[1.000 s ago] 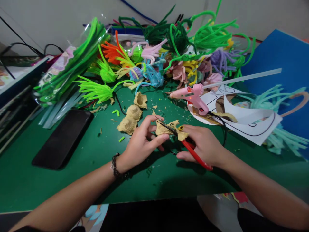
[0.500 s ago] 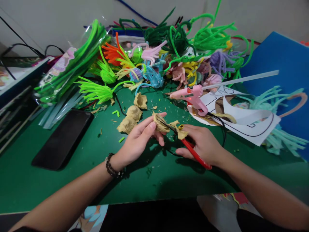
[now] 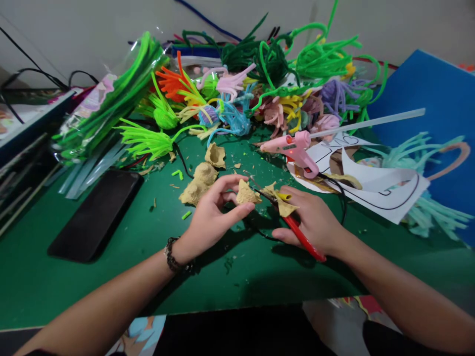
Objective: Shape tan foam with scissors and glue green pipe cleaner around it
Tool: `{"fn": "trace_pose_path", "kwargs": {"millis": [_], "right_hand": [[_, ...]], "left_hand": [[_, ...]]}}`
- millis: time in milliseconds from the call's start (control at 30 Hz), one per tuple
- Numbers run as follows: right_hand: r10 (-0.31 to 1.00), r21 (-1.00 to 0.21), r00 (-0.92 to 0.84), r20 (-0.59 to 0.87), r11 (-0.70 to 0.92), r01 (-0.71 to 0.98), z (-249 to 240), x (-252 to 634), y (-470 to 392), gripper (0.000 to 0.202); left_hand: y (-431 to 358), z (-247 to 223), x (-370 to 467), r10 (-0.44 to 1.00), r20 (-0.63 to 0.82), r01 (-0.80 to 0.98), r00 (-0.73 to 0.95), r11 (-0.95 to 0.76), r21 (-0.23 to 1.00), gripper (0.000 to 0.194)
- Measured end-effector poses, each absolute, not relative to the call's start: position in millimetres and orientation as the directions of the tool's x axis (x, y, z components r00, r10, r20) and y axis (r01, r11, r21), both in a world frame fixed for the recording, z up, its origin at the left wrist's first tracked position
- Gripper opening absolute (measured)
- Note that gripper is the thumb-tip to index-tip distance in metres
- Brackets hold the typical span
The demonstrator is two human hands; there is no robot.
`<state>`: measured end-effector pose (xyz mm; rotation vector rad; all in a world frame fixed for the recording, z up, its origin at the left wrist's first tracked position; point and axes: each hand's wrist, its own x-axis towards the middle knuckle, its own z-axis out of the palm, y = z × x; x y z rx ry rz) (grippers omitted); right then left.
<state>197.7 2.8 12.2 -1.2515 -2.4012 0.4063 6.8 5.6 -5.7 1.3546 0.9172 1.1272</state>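
Between the thumb and fingers of my left hand point(image 3: 217, 207) is a small tan egg carton cup point(image 3: 246, 193), its rough, pointed outside turned toward me. My right hand point(image 3: 315, 215) grips red-handled scissors point(image 3: 301, 238), whose dark blades point left at the cup. A torn carton scrap point(image 3: 284, 203) hangs over the scissors at the right fingers, beside a small yellow piece point(image 3: 284, 196). Beyond my left hand lie a joined pair of carton cups point(image 3: 198, 184) and a single hollow cup point(image 3: 215, 155).
A pink glue gun point(image 3: 293, 148) with a long glue stick rests at right on white paper cutouts point(image 3: 393, 193). A black phone point(image 3: 96, 215) lies at left. Pipe cleaner bundles point(image 3: 237, 116) crowd the back, near a bagged green bunch point(image 3: 111, 99). A blue board point(image 3: 419, 99) leans at right.
My left hand has turned the carton cup from its hollow side to its outer side. The scissor blades, earlier over the cup, now sit at its right edge.
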Motion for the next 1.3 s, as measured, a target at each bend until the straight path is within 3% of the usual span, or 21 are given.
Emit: {"fn": "trace_pose_path", "kwargs": {"millis": [500, 767, 1033, 1300], "right_hand": [[0.804, -0.324, -0.546, 0.238, 0.595, 0.735, 10.8, 195.8, 0.9, 0.06], [0.804, -0.374, -0.56, 0.201, 0.591, 0.715, 11.8, 197.4, 0.9, 0.061], [0.794, -0.414, -0.573, 0.203, 0.6, 0.685, 12.1, 196.6, 1.2, 0.058], [0.788, -0.444, -0.578, 0.21, 0.604, 0.662, 11.2, 195.8, 1.1, 0.061]], "left_hand": [[4.2, -11.0, 8.4, 0.957, 0.233, 0.054, 0.171, -0.246, 0.968, 0.031], [4.6, -7.7, 6.0, 0.957, 0.184, -0.019, 0.223, -0.185, 0.983, 0.031], [1.8, -9.8, 8.0, 0.917, 0.242, -0.182, 0.316, -0.191, 0.964, 0.026], [1.7, -6.7, 6.5, 0.938, 0.235, -0.026, 0.255, -0.237, 0.971, 0.035]]}}
